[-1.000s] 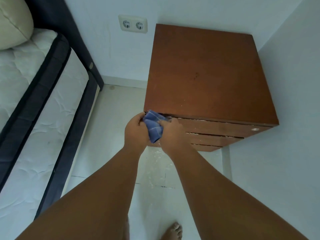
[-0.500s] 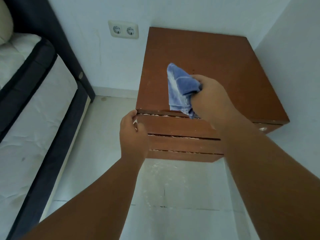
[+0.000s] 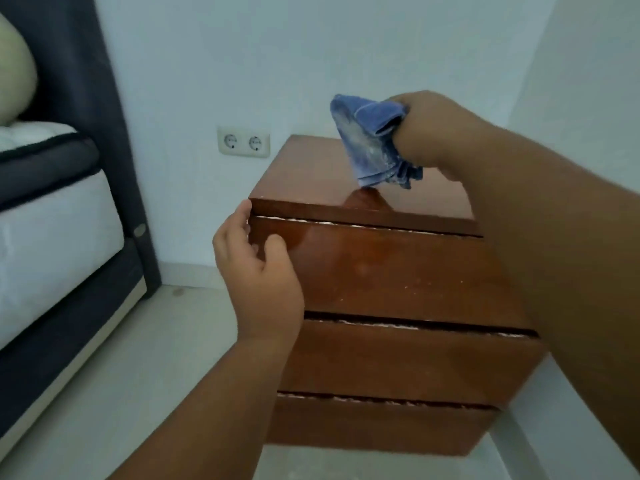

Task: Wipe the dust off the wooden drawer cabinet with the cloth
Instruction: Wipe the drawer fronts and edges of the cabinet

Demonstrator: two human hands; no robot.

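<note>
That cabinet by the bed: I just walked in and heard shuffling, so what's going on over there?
A person is dusting the wooden drawer cabinet. The right hand holds a bunched blue cloth, pale with dust, lifted above the cabinet top and not touching it. The left hand grips the cabinet's front left corner by the top drawer. White dust lines the gaps between the three drawers.

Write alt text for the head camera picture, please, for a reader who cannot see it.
A right hand holds a dusty blue cloth above the top of a wooden drawer cabinet, while the left hand grips its front left corner. A bed stands at the left.
</note>
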